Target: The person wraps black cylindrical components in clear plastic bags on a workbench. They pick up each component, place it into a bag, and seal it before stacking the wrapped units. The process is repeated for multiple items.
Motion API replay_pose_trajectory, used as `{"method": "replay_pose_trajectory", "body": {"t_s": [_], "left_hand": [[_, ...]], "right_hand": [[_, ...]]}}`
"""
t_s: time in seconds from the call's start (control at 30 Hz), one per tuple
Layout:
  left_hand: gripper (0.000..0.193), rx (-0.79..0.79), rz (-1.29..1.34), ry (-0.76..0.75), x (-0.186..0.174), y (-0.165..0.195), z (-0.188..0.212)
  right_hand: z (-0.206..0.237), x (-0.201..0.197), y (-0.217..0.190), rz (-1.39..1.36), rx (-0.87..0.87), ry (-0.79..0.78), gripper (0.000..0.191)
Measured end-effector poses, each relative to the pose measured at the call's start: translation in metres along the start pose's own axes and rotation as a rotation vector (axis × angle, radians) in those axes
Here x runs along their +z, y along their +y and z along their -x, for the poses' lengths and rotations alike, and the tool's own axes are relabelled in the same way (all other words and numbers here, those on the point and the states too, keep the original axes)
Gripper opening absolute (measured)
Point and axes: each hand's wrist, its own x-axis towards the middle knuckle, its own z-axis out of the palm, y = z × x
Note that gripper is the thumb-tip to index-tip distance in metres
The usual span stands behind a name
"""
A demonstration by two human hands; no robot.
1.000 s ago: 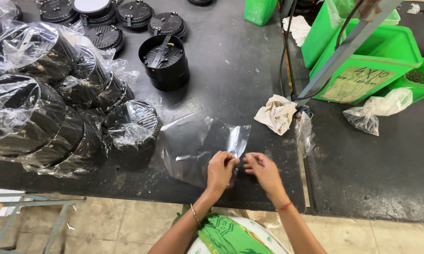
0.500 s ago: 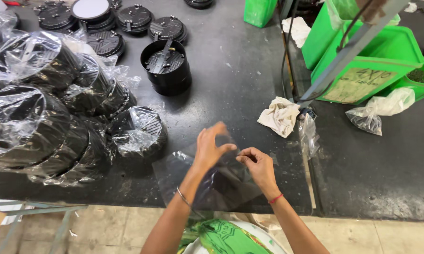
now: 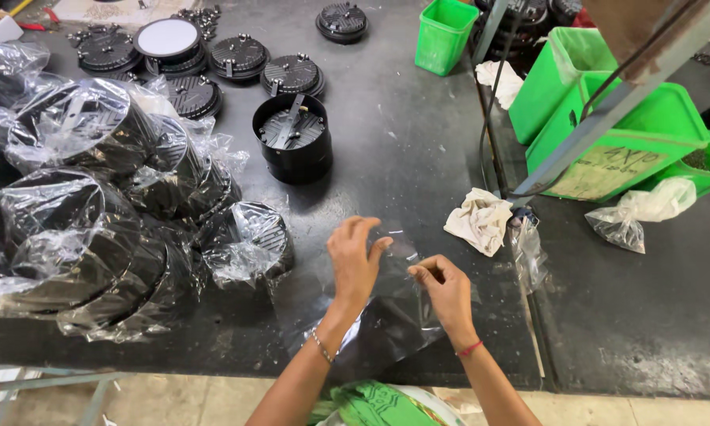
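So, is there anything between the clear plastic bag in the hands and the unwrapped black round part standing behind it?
Nothing visible: bare dark table lies between the clear plastic bag and the unwrapped black round part.

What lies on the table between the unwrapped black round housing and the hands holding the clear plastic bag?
In the head view, only bare dark tabletop lies between the black round housing and the left hand, right hand and clear plastic bag.

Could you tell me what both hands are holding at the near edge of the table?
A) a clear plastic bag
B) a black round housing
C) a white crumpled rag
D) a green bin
A: the left hand and right hand pinch the top edge of a clear plastic bag that hangs over the dark table.
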Motion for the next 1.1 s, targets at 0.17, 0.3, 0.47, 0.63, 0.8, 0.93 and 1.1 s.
{"method": "replay_pose_trajectory", "body": {"t_s": [0.17,0.3,0.47,0.63,0.8,0.93,1.1], "left_hand": [[0.028,-0.395,0.356,-0.204,-0.001,0.02,0.011],[0.025,-0.743,0.483,-0.391,0.022,0.032,0.04],[0.015,-1.013,0.678,-0.213,0.03,0.027,0.055],[0.023,-0.89,0.543,-0.039,0.016,0.04,0.058],[0.024,-0.784,0.313,0.014,0.017,0.073,0.066],[0.016,-0.666,0.251,0.086,0.013,0.085,0.068],[0.008,-0.629,0.18,0.055,0.011,0.091,0.068]], "right_hand": [[-0.008,0.002,0.017,-0.074,0.044,0.022,0.022],[-0.012,-0.004,0.035,-0.227,-0.056,-0.105,0.013],[-0.017,-0.028,0.041,-0.459,0.116,-0.289,0.009],[-0.02,-0.038,0.028,-0.44,0.2,-0.351,0.018],[-0.02,-0.04,0.023,-0.314,0.064,-0.554,0.02],[-0.027,-0.048,0.024,-0.256,0.026,-0.655,0.019],[-0.03,-0.053,0.021,-0.28,0.032,-0.674,0.017]]}}
